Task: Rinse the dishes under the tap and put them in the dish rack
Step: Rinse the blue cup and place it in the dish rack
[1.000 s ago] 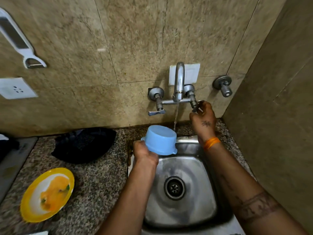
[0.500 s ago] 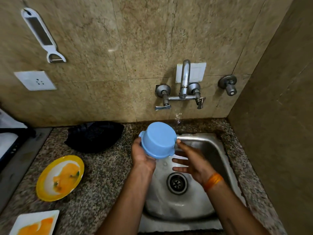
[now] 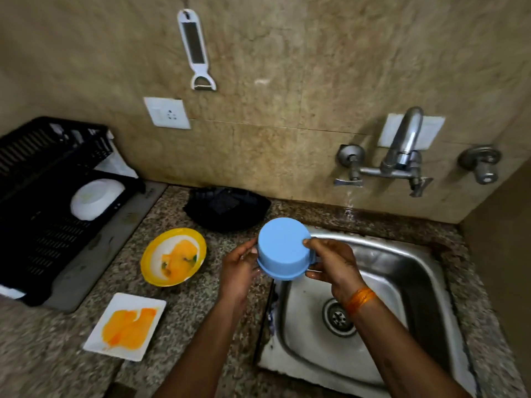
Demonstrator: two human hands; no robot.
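Note:
A light blue bowl (image 3: 280, 248) is held upside down over the left rim of the steel sink (image 3: 402, 262). My left hand (image 3: 240, 268) grips its left side and my right hand (image 3: 333, 265) grips its right side. The wall tap (image 3: 402, 147) stands above the sink with no water running from it. A black dish rack (image 3: 37, 196) sits at the far left with a white bowl (image 3: 96, 198) inside. A yellow plate (image 3: 173, 257) and a white square plate (image 3: 126, 326), both smeared orange, lie on the granite counter.
A black cloth-like heap (image 3: 227, 208) lies against the wall between rack and sink. A white peeler (image 3: 196, 51) and a socket (image 3: 168, 113) are on the tiled wall. A second valve (image 3: 481, 163) is at the right, beside the side wall.
My right hand left the tap handle, the water stopped, and that hand came down onto the bowl. The bowl and my view have shifted left, bringing the rack into sight.

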